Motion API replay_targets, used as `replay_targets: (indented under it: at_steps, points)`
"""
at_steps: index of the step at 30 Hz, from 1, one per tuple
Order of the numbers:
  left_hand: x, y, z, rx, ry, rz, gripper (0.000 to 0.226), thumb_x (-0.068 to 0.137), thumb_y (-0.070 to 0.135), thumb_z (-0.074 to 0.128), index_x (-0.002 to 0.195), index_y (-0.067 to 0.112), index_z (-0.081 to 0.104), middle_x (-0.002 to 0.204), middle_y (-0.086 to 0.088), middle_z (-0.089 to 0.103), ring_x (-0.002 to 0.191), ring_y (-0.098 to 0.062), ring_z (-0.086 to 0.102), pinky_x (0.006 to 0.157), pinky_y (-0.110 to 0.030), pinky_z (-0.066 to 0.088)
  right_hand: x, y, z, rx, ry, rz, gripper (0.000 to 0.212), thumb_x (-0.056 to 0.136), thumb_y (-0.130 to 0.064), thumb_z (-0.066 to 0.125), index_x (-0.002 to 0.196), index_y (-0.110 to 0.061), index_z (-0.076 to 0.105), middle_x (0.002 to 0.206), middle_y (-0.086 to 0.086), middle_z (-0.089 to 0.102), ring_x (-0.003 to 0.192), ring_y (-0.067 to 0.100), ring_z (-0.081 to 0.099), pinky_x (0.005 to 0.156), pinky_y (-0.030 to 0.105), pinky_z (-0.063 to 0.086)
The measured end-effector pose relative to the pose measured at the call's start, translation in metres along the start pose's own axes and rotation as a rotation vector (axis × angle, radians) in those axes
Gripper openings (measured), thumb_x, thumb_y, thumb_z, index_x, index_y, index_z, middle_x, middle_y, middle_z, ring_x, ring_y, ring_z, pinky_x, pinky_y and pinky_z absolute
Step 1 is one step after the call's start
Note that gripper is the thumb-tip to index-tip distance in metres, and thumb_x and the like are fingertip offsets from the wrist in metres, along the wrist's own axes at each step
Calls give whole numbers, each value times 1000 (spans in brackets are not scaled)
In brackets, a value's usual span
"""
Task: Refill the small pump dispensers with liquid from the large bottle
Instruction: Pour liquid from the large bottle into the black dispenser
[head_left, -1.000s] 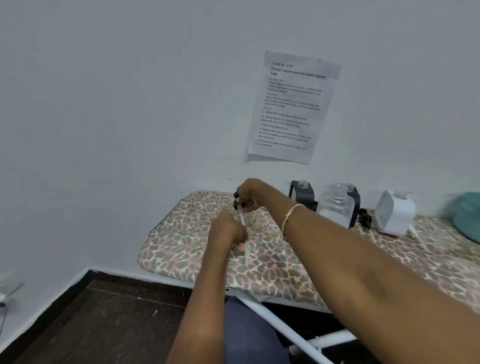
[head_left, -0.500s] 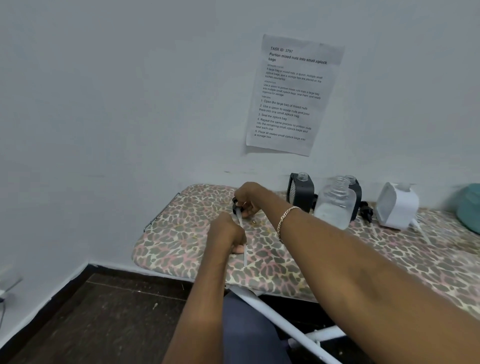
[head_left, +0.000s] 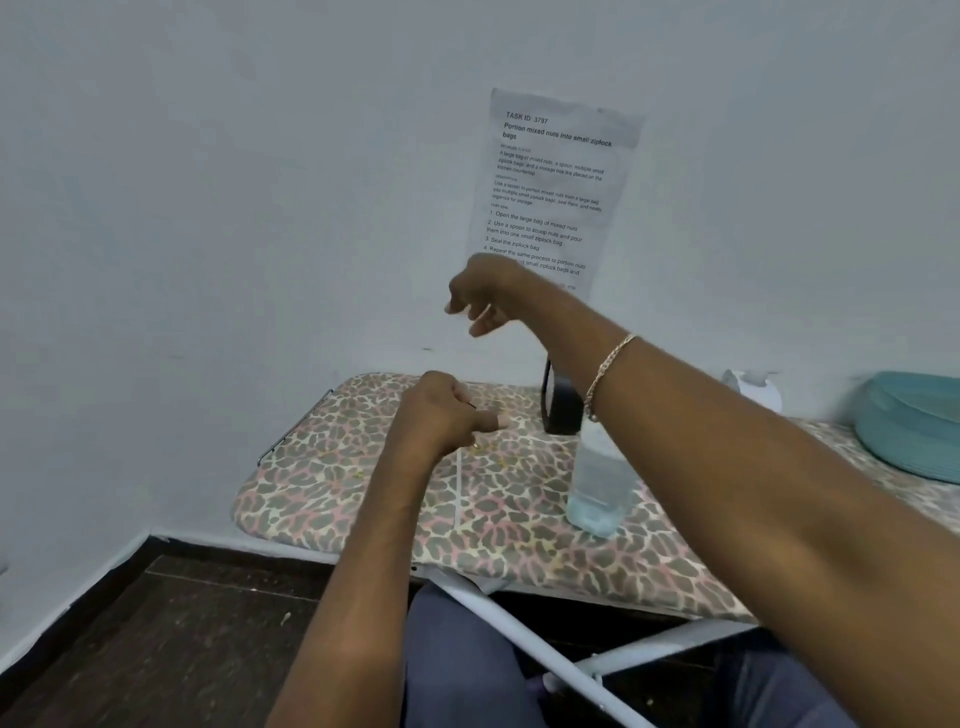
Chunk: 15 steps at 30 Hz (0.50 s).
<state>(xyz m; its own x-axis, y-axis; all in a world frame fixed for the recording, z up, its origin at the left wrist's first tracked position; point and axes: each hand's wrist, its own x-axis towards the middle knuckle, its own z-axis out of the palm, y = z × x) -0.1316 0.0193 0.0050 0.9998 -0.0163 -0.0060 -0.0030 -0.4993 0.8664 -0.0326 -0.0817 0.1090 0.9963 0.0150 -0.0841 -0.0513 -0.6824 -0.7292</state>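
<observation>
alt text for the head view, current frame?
Two bare hands over a leopard-print board: the left hand pinches a thin clear tube, the right hand is raised, loosely curled. A clear bottle of liquid stands beneath the right forearm.

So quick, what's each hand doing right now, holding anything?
Left hand: closed, pinching a thin clear tube.
Right hand: raised, fingers loosely curled, nothing visible in it.
</observation>
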Motion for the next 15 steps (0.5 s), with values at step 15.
replay_targets:
  at_steps: [15]
  points:
    - [-41, 22, 102, 70, -122, 329, 136, 57, 68, 94, 164, 30, 20, 167, -1, 38, 148, -25, 45, 115, -49, 45, -48, 98, -118, -28, 164, -182, 31, 90, -5, 78, 112, 16, 70, 119, 32, 70, 81, 31, 71, 92, 50, 62]
